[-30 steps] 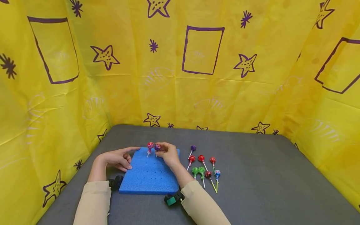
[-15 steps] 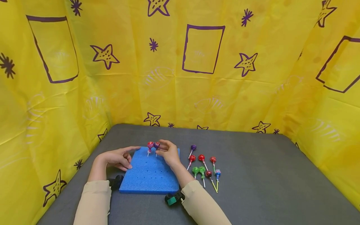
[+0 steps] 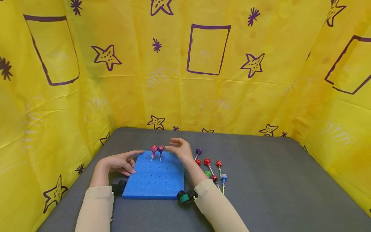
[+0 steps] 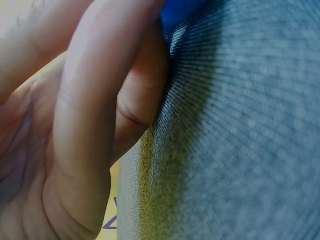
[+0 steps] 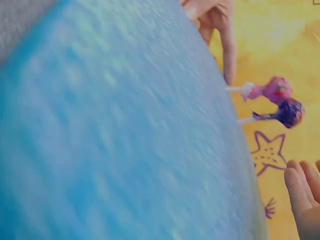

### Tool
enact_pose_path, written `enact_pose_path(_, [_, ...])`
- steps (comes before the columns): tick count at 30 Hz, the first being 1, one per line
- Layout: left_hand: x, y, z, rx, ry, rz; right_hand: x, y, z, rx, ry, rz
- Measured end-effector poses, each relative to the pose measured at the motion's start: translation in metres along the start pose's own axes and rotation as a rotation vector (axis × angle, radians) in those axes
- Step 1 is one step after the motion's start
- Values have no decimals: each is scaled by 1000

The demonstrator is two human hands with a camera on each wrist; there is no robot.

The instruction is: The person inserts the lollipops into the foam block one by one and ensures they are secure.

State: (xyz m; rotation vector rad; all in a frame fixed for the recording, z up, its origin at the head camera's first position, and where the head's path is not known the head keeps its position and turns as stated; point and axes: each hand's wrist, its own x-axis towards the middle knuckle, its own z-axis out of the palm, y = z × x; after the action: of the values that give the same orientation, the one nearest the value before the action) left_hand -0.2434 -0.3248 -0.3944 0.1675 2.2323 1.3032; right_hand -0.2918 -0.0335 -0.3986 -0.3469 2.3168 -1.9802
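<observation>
Two wrapped lollipops, one pink and red [image 3: 154, 150] and one dark purple [image 3: 160, 149], stand upright side by side near the back edge of a blue foam board [image 3: 156, 190] with rows of small holes. My right hand [image 3: 182, 151] hovers just right of the purple one, fingers extended and touching nothing; the right wrist view shows a gap between them. At the board's left side, my left hand [image 3: 119, 162] rests with the index finger stretched to the back corner and the thumb against the edge. Other left fingers bend near the tabletop in the left wrist view.
On the grey table [image 3: 261, 180], right of the board, lie several more lollipops: a purple one [image 3: 198, 150], red ones such as this red lollipop [image 3: 207, 161], a green one [image 3: 207, 174] and a blue one [image 3: 223, 177]. My right forearm partly covers them. Yellow patterned cloth [image 3: 220, 103] surrounds the table.
My right hand has let go of the purple lollipop and moved up and to the right, leaving it standing in the board. The left hand has stayed in place.
</observation>
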Motion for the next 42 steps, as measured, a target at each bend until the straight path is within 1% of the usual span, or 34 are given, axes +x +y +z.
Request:
enact_pose_path(7, [0,0,0,8,7,1,4,-2,-22,-31,38,-32])
enact_pose_path(14, [-1,0,1,26,12,3,7,-3,-48,-78,86,11])
enact_pose_path(25, [0,3,2,45,21,3,11,1,-80,-188,209,100])
enact_pose_path(33, [1,3,3,44,30,-8,15,10,-95,-232,250,127])
enact_pose_path(42, [1,2,3,39,26,-2,11,14,-101,-326,258,135])
